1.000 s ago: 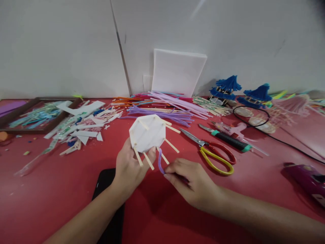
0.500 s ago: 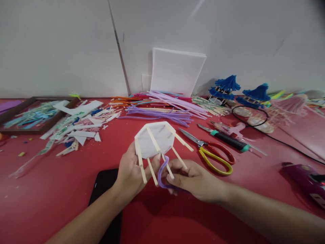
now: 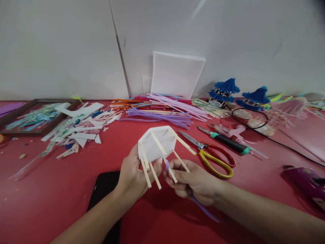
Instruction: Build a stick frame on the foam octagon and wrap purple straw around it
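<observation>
My left hand [image 3: 133, 176] grips a white hexagonal foam piece [image 3: 155, 144] with several thin wooden sticks standing out of it toward me. My right hand [image 3: 195, 181] is closed on a purple pipe cleaner [image 3: 203, 208]; its top end sits by one of the sticks [image 3: 169, 169] and its tail trails down under my wrist. Both hands hover just above the red table [image 3: 50, 196].
Red-and-yellow scissors [image 3: 214, 157] lie right of my hands, with a craft knife [image 3: 230, 142] behind and a purple glue gun [image 3: 306, 181] far right. A black phone [image 3: 104, 189] lies under my left forearm. Pipe cleaners [image 3: 162, 115], foam scraps [image 3: 78, 128], white foam sheets [image 3: 176, 74] and blue-roofed models [image 3: 224, 89] fill the back.
The foam piece tilted, so its sticks now point toward me. My right hand moved the pipe cleaner from a curved loop up against a stick, its tail now hanging below.
</observation>
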`<state>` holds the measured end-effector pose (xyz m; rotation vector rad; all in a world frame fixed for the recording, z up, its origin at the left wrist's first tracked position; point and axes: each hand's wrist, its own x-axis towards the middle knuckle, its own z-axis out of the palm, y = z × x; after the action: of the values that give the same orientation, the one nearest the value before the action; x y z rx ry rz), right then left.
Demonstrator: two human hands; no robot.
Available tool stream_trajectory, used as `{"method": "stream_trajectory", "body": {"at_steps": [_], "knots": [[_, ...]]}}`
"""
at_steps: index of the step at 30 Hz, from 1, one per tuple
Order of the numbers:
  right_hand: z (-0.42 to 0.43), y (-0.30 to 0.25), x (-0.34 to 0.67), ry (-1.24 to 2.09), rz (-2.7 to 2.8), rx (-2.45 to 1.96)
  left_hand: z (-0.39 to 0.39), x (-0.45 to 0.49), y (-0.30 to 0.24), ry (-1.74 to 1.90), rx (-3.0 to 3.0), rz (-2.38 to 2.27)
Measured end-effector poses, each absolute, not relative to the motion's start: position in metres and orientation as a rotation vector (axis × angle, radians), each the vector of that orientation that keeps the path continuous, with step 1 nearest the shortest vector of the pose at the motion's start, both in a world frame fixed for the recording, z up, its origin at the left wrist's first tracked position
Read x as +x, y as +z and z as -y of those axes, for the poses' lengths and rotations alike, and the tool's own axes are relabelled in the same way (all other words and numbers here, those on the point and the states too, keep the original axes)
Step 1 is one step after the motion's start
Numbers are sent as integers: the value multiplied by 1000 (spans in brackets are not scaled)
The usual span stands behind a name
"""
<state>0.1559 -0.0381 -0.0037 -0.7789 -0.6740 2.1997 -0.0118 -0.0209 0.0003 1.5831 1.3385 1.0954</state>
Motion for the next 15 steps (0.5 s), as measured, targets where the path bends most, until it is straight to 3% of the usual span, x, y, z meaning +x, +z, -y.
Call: {"method": "stream_trajectory", "body": {"at_steps": [7, 15], "knots": [[37, -7, 154, 1873, 912, -1031, 19, -8, 6, 1099, 1585, -1279], [33, -4, 153, 1840, 943, -1162, 20, -10, 2, 1051, 1547, -1253]]}}
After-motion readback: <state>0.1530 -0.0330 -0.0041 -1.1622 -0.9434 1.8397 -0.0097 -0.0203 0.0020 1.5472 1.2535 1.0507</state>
